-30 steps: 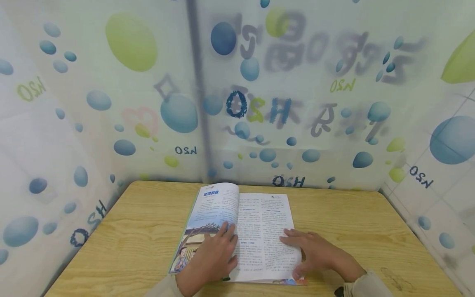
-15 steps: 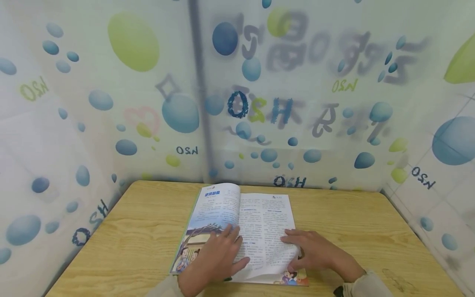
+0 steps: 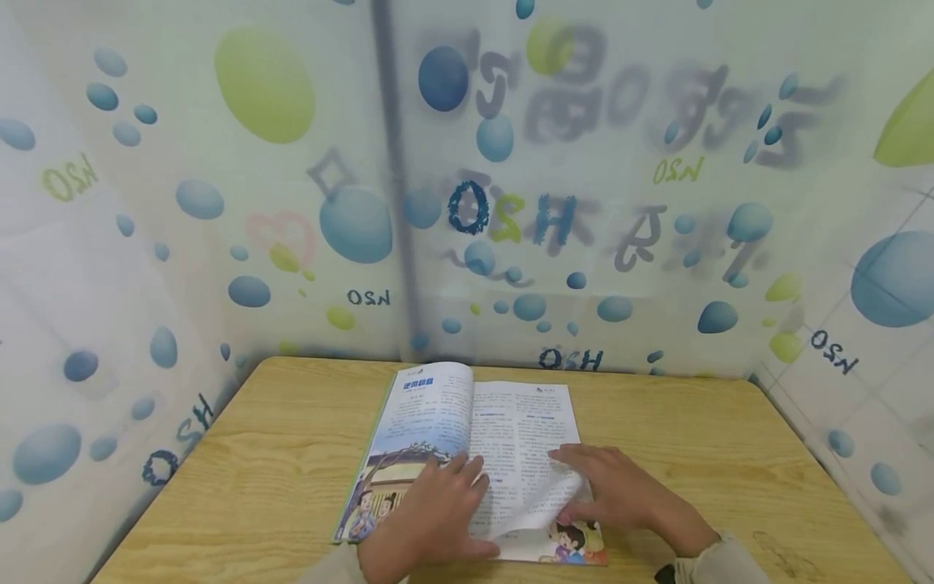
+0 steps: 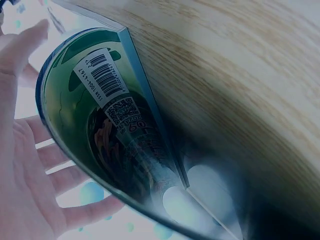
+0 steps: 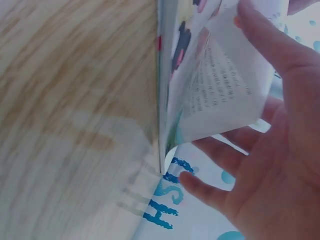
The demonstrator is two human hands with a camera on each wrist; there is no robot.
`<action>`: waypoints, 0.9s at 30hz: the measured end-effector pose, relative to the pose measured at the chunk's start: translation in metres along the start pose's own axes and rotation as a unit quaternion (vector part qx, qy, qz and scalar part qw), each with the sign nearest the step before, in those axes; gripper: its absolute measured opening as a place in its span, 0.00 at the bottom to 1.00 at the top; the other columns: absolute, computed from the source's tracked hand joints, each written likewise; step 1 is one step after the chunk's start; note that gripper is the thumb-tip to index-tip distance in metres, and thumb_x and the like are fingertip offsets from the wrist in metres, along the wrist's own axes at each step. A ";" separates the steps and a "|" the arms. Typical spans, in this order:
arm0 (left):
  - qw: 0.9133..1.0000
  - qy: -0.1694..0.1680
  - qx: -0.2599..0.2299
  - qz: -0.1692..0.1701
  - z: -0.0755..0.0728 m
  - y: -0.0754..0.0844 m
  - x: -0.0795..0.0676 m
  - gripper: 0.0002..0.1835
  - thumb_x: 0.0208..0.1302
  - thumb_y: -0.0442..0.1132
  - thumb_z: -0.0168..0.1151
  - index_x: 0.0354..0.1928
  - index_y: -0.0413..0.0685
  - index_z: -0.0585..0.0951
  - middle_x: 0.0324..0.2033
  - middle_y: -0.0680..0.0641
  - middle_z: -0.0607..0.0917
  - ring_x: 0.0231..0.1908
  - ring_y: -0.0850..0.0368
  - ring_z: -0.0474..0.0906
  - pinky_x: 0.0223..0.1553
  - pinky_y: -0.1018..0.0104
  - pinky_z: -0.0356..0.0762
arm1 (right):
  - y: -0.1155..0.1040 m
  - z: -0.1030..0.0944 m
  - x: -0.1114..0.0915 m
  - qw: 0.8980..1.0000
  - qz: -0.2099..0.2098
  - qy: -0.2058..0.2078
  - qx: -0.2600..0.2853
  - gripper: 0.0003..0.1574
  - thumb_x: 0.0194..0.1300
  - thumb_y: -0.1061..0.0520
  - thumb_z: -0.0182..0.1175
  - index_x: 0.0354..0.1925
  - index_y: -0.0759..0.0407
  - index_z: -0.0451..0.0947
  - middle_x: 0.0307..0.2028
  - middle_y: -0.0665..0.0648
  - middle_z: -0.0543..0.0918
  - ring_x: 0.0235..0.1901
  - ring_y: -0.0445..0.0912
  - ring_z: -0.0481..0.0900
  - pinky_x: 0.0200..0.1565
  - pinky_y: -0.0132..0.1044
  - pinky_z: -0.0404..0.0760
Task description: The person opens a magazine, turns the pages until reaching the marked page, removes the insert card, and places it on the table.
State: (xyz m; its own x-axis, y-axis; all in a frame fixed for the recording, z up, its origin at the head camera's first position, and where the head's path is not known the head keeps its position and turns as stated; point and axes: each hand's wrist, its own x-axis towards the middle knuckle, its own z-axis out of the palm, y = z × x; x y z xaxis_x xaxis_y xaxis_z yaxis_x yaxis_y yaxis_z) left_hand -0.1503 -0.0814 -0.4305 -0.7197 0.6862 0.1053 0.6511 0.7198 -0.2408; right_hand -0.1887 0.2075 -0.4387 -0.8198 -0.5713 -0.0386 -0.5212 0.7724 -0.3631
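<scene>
An open magazine lies on the wooden table, with printed text on the right page and an illustration on the left. My left hand rests across the inner part of the magazine by the spine, its fingers extended. At the lower right, my right hand pinches a page between thumb and fingers. That page's corner curls up, baring a cartoon picture beneath. In the left wrist view the green back cover bows upward. The right wrist view has the lifted page against the thumb.
The wooden tabletop extends to both sides of the magazine. Behind it hangs a pale curtain with blue and green drops, and similar sheeting stands at the left.
The page's lower right corner has been lifted and curled leftward by my right hand, uncovering more of the picture below. My left hand has slid slightly right and toward the near edge.
</scene>
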 end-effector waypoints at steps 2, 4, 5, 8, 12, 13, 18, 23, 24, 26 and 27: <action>1.000 0.018 0.009 0.009 0.001 0.000 0.001 0.40 0.53 0.77 0.57 0.50 0.51 0.85 0.52 0.49 0.83 0.51 0.52 0.79 0.43 0.51 0.81 | -0.001 0.000 0.000 1.000 -0.013 0.020 -0.004 0.56 0.52 0.19 0.58 0.67 0.52 0.72 0.66 0.58 0.74 0.65 0.58 0.71 0.61 0.64 0.68; 0.999 0.037 0.012 0.016 0.002 -0.001 0.001 0.36 0.54 0.74 0.60 0.49 0.51 0.85 0.49 0.50 0.83 0.48 0.53 0.80 0.40 0.54 0.82 | -0.001 -0.001 0.001 0.999 -0.024 0.037 -0.004 0.56 0.54 0.19 0.57 0.68 0.52 0.72 0.66 0.59 0.74 0.65 0.58 0.71 0.61 0.64 0.68; 0.999 0.044 0.011 0.019 0.002 -0.001 0.001 0.34 0.55 0.71 0.61 0.50 0.52 0.84 0.49 0.50 0.83 0.47 0.54 0.80 0.41 0.54 0.81 | -0.002 -0.002 0.001 0.999 -0.030 0.045 -0.003 0.55 0.55 0.19 0.57 0.68 0.53 0.72 0.67 0.59 0.74 0.65 0.59 0.71 0.61 0.65 0.68; 0.998 0.049 -0.007 0.025 0.002 -0.002 0.001 0.33 0.59 0.65 0.63 0.60 0.53 0.79 0.52 0.50 0.83 0.50 0.54 0.80 0.44 0.54 0.81 | -0.003 -0.004 0.001 0.997 -0.037 0.064 0.005 0.54 0.57 0.21 0.56 0.69 0.53 0.70 0.67 0.60 0.73 0.65 0.60 0.71 0.60 0.66 0.68; 0.997 0.048 -0.042 0.032 0.000 -0.003 0.002 0.40 0.63 0.58 0.64 0.74 0.57 0.63 0.63 0.49 0.78 0.58 0.53 0.77 0.51 0.52 0.80 | -0.004 -0.005 0.001 0.996 -0.030 0.079 0.020 0.52 0.61 0.23 0.56 0.72 0.50 0.66 0.70 0.60 0.69 0.67 0.61 0.69 0.60 0.67 0.67; 0.997 0.050 -0.047 0.037 -0.001 -0.002 0.002 0.42 0.63 0.57 0.65 0.76 0.58 0.59 0.65 0.49 0.75 0.61 0.53 0.75 0.52 0.52 0.80 | -0.004 -0.005 0.000 0.996 -0.028 0.082 0.025 0.51 0.62 0.24 0.56 0.73 0.49 0.64 0.70 0.60 0.69 0.67 0.61 0.68 0.60 0.68 0.67; 0.992 0.085 -0.032 0.086 -0.003 -0.002 0.002 0.51 0.62 0.52 0.69 0.79 0.65 0.48 0.76 0.50 0.59 0.72 0.53 0.61 0.62 0.50 0.72 | -0.005 -0.005 -0.001 0.994 -0.021 0.092 0.056 0.42 0.71 0.33 0.52 0.76 0.44 0.58 0.73 0.57 0.65 0.70 0.61 0.64 0.63 0.69 0.62; 0.984 0.125 -0.001 0.126 0.001 -0.002 0.001 0.53 0.59 0.50 0.72 0.79 0.65 0.49 0.79 0.52 0.47 0.77 0.52 0.46 0.70 0.48 0.58 | -0.002 -0.003 -0.001 0.990 -0.044 0.106 0.078 0.33 0.78 0.47 0.45 0.76 0.49 0.57 0.73 0.57 0.65 0.70 0.61 0.63 0.63 0.69 0.60; 0.984 0.127 0.001 0.128 0.001 -0.001 0.001 0.53 0.58 0.50 0.72 0.79 0.65 0.50 0.79 0.52 0.47 0.77 0.52 0.44 0.71 0.47 0.56 | -0.003 -0.003 -0.001 0.990 -0.044 0.108 0.080 0.32 0.79 0.48 0.45 0.76 0.51 0.57 0.73 0.57 0.65 0.70 0.61 0.63 0.63 0.68 0.60; 0.983 0.128 0.007 0.131 0.001 -0.001 0.001 0.52 0.58 0.51 0.72 0.79 0.64 0.50 0.79 0.52 0.48 0.77 0.52 0.42 0.72 0.46 0.53 | -0.003 -0.003 -0.001 0.989 -0.044 0.112 0.084 0.32 0.79 0.50 0.45 0.76 0.53 0.57 0.73 0.58 0.64 0.70 0.61 0.63 0.63 0.68 0.60; 0.983 0.127 0.012 0.131 0.001 -0.001 0.001 0.53 0.58 0.52 0.72 0.79 0.64 0.50 0.79 0.52 0.48 0.77 0.52 0.42 0.72 0.46 0.53 | -0.003 -0.003 -0.001 0.989 -0.041 0.114 0.084 0.33 0.78 0.50 0.45 0.76 0.52 0.57 0.73 0.58 0.64 0.70 0.61 0.63 0.64 0.68 0.60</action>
State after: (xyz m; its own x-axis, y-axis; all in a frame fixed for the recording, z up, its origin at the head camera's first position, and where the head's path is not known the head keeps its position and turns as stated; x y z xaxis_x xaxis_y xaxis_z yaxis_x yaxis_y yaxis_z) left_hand -0.1517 -0.0816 -0.4309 -0.4418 0.8543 0.2737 0.7985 0.5136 -0.3141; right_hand -0.1867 0.2068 -0.4343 -0.8185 -0.5380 0.2015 -0.5573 0.6585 -0.5058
